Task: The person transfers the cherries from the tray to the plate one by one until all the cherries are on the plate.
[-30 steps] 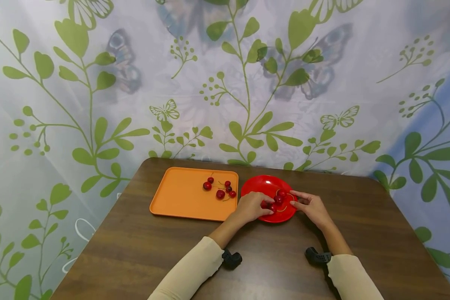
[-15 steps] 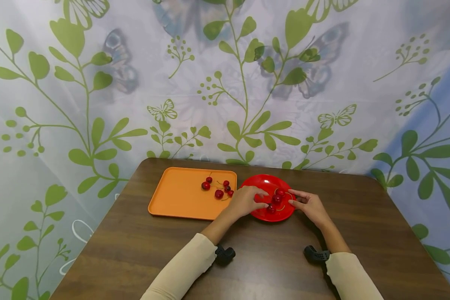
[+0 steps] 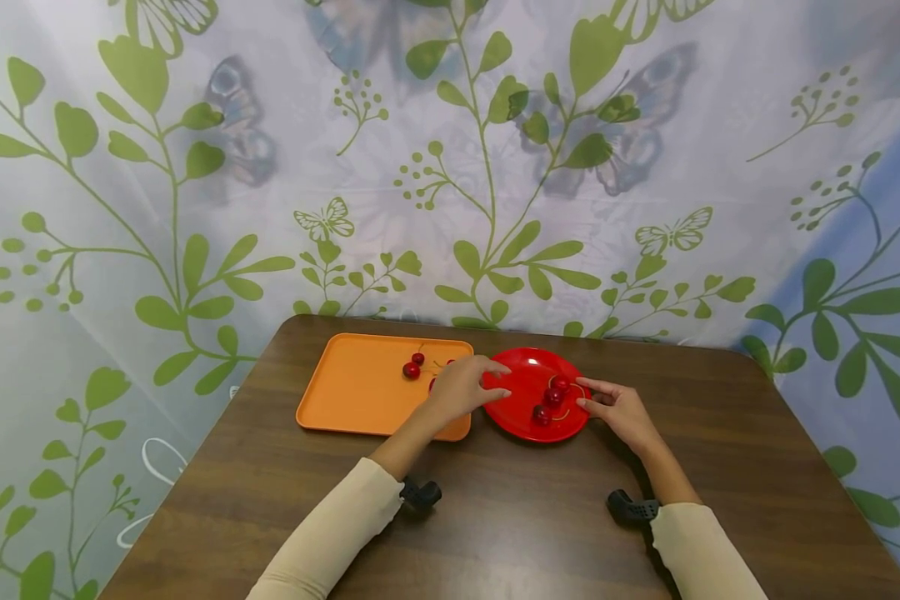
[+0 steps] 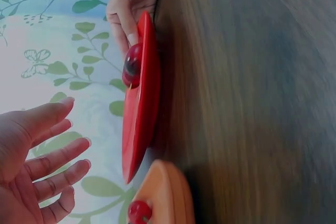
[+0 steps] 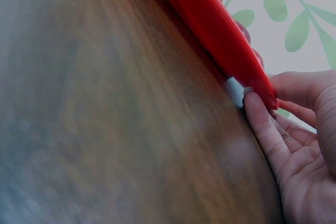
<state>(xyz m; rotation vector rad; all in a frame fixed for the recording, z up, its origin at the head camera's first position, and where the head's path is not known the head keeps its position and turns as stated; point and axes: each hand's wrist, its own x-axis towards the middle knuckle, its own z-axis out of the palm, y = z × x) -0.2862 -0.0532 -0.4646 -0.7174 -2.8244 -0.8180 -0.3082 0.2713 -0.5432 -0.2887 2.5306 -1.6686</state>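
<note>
Several cherries lie on the red plate [image 3: 521, 392], among them a lower cherry [image 3: 542, 415] with its stem pointing right. My right hand [image 3: 621, 412] pinches the plate's right rim between thumb and fingers, as the right wrist view shows at the plate's edge [image 5: 226, 35]. My left hand [image 3: 459, 387] hovers over the right end of the orange tray [image 3: 360, 392], its fingers spread and holding nothing. Two cherries [image 3: 412, 369] show on the tray to the left of that hand, which partly hides others. The left wrist view shows one tray cherry [image 4: 139, 212] below the left hand.
Both tray and plate stand side by side near the back edge of the brown wooden table [image 3: 525, 525]. A patterned curtain [image 3: 390, 167] hangs right behind it. A white cable [image 3: 153, 467] hangs past the table's left side.
My left hand has let go of a cherry on the plate and moved left over the tray, its fingers opening. My right hand stays at the plate's rim.
</note>
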